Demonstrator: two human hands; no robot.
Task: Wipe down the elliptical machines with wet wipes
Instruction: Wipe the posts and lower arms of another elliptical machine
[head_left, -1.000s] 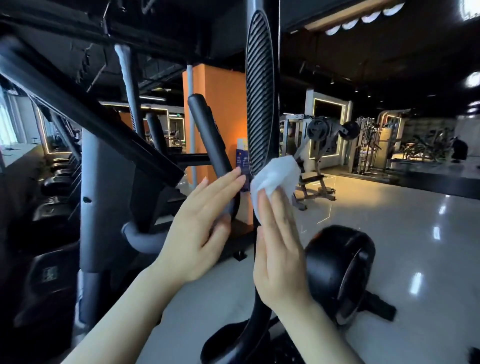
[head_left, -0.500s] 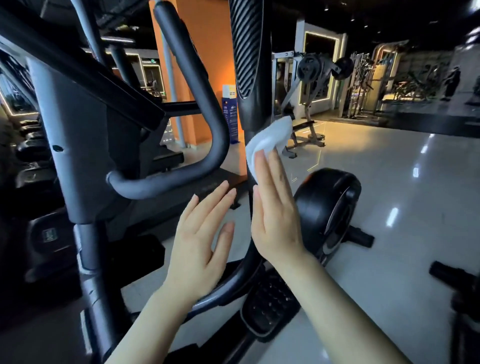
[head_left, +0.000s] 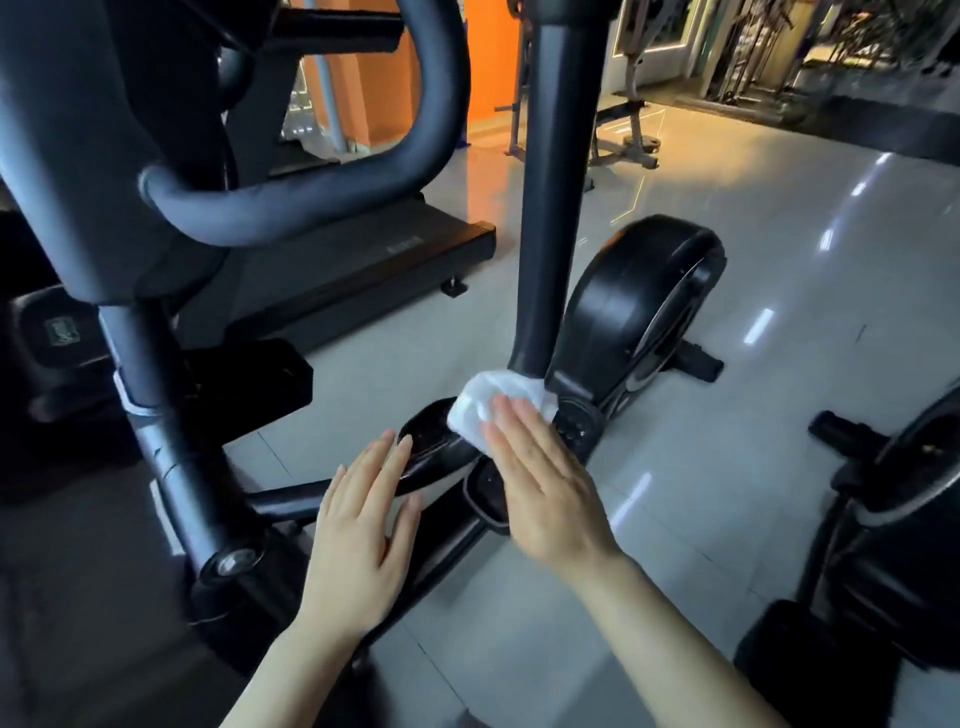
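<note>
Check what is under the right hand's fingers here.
A crumpled white wet wipe lies under the right hand, pressed against the base of the elliptical's swing arm. The arm's surface beneath the wipe is covered.

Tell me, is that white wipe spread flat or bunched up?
Bunched up: the wet wipe lies crumpled in folds under the right hand's straight fingers, against the elliptical's arm.

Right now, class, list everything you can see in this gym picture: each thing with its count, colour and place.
wet wipe: one, white, pressed on the foot of the upright arm.
upright arm: one, black, centre.
flywheel cover: one, black, right of the arm.
curved handlebar: one, dark grey, upper left.
treadmill deck: one, black, behind the handlebar.
orange wall: one, top centre.
floor: pale glossy tiles.
left hand: flat, empty, fingers straight.
right hand: flat on the wipe.
</note>
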